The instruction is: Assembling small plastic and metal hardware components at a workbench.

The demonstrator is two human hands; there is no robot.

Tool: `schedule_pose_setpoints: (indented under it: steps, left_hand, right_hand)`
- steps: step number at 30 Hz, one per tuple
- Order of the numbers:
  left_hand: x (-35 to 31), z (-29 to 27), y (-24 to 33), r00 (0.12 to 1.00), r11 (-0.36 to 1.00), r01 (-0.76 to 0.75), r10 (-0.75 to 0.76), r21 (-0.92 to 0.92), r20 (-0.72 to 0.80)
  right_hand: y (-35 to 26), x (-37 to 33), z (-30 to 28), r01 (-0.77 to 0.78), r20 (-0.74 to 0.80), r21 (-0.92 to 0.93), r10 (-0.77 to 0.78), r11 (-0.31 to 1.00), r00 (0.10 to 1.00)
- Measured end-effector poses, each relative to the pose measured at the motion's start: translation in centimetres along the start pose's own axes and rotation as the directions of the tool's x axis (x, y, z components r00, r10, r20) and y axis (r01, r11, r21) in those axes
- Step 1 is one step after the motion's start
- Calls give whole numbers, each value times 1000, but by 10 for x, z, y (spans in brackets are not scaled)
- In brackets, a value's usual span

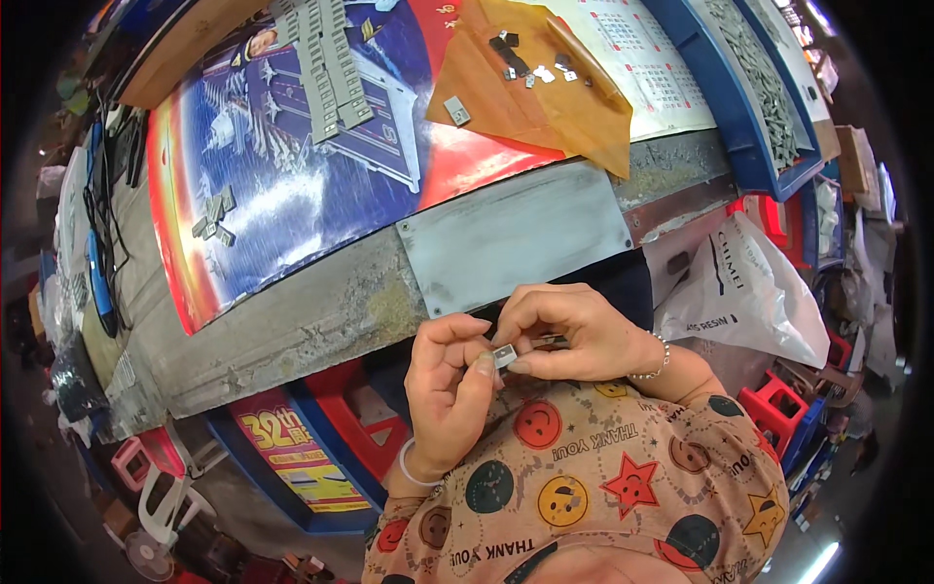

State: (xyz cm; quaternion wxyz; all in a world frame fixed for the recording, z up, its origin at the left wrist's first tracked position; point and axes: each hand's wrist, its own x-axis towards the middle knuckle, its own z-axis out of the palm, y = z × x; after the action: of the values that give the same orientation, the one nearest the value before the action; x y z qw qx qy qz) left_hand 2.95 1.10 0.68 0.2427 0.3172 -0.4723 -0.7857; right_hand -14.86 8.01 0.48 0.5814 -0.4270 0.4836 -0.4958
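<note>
Just past the table's near edge, my left hand point(446, 387) pinches a small grey rectangular block point(504, 356) between thumb and fingers. A dark spot shows on the block's upper face. My right hand point(574, 336) is closed at the block's right end, its thumb and fingertips pressed together. Whatever lies between those fingertips is hidden or too small to name. Beyond both hands, a flat pale grey plate point(516, 234) lies at the table edge. A similar grey block point(456, 111) rests on the left part of an orange-brown sheet point(593, 127), which also bears small black pieces point(504, 44) and shiny silver pieces point(545, 74).
Long rows of grey blocks point(331, 73) and a small heap of them point(215, 216) lie on a glossy poster point(263, 253). At right stands a blue tray point(773, 182) full of grey parts point(759, 88). A white plastic bag point(744, 292) hangs below it. Cables point(105, 234) lie far left.
</note>
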Motion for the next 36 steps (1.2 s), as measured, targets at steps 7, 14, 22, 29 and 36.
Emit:
schedule_pose_setpoints:
  steps: [7,14,22,29,36]
  left_hand:
    - [-4,-7,3,1000,999,19,-20,-35,-14]
    - [-8,-14,2,999,993,-34,35,113,-6]
    - [1,-23,15,917,704,-371,380,606,119]
    - [6,-29,24,830,388,-486,484,783,275]
    - [15,-35,32,838,348,-486,445,802,315]
  right_hand:
    - [1,5,6,151,18,-272,-152,950,988]
    - [4,10,8,204,41,-301,-201,932,979]
    - [3,15,8,157,22,-265,-157,951,987]
    - [5,17,11,240,25,-346,-247,907,969]
    - [0,23,11,192,-1,-334,-204,923,979]
